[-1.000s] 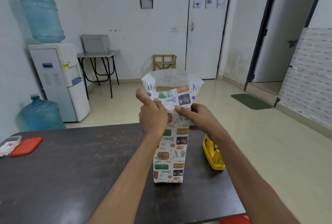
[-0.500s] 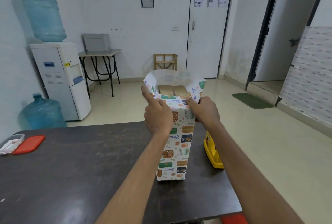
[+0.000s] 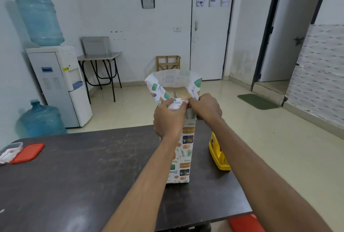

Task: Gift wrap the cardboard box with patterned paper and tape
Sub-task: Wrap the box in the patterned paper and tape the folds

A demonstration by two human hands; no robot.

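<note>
A tall cardboard box (image 3: 176,92) stands upright on the dark table (image 3: 89,174), sleeved in white patterned paper (image 3: 183,149) that rises past its brown top. The far paper flap stands up; the near flap is folded down over the box's top edge. My left hand (image 3: 168,119) and my right hand (image 3: 204,107) meet at that near flap, fingers pinching and pressing the paper against the box. A yellow tape dispenser (image 3: 218,154) lies on the table just right of the box, partly behind my right forearm.
A red lid (image 3: 28,152) and a clear container (image 3: 10,150) sit at the table's left edge. Beyond the table stand a water dispenser (image 3: 59,82), a floor bottle (image 3: 41,118), a small desk (image 3: 100,58) and a wooden rack (image 3: 168,62).
The near paper flap has come down from standing to folded over the box top. Both hands moved closer together on it; the box shifted slightly.
</note>
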